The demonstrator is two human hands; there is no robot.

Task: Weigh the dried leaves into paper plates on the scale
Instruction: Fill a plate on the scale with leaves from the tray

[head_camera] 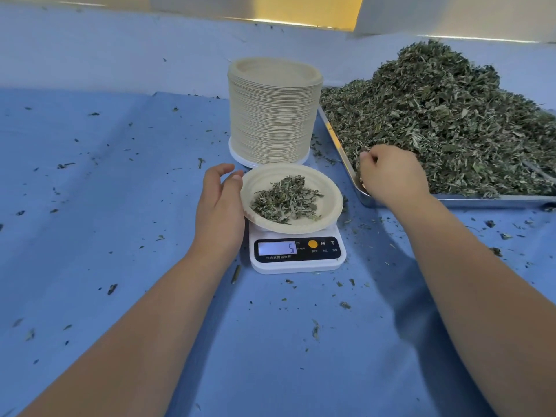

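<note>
Your left hand (221, 206) lies relaxed with its fingers loosely spread. Its thumb touches the left rim of the paper plate (329, 212), which sits on the scale (296, 263) and holds a few dried leaves (285, 198). Your right hand (391, 176) curls into the leaf pile (436, 115) at the near corner of the tray (481, 201); I cannot tell whether it pinches any. The plate stack (270, 115) stands just beyond your left fingertips.

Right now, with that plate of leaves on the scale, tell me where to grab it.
Take the paper plate by its left rim, from the left, beside the left hand. The rim overhangs the scale, so fingers can slide under, thumb on top. Keep it level: the leaves lie loose in its middle.
</note>
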